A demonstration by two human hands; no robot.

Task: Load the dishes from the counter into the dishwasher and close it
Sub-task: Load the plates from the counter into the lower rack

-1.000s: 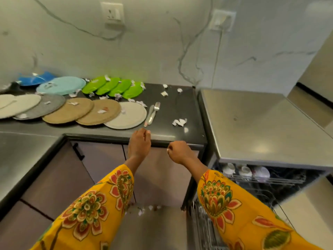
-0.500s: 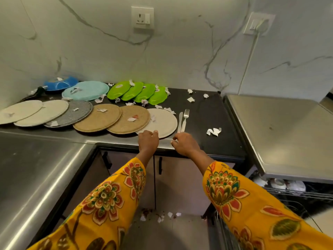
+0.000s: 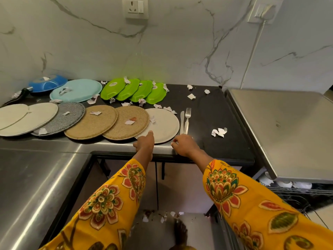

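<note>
Plates lie in an overlapping row along the counter [image 3: 207, 112], and the white plate [image 3: 163, 124] at the row's right end serves as the landmark. The left hand [image 3: 145, 142] rests on this plate's near rim, fingers extended onto it; whether they grip the edge cannot be told. Just right of the plate lie a knife [image 3: 182, 121] and fork [image 3: 187, 120] side by side, and the right hand [image 3: 183, 145] sits at their near ends with fingers curled; whether it pinches the handles cannot be told. Behind the plate stand four green dishes [image 3: 133, 91], with paper scraps [image 3: 219, 132] scattered around. Far right and lower, the dishwasher rack [image 3: 297, 193] stands open, holding white cups. No readable writing or brand shows anywhere.
</note>
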